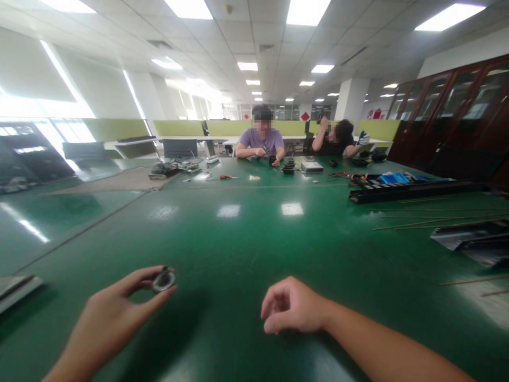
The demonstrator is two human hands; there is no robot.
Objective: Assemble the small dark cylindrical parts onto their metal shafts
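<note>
Nearest the camera, a bare right hand [292, 307] and left hand [119, 307] reach over a broad, glossy green table [222, 239]. Across it are a person in purple [258, 142] and a person in black [337, 146]. A long black frame [397, 194] lies at far right. The right hand's fingers curl loosely, thumb slightly apart. The left thumb and fingers pinch a small ring [167, 281], pale-rimmed and dark-centred, above the table's near left.
</note>
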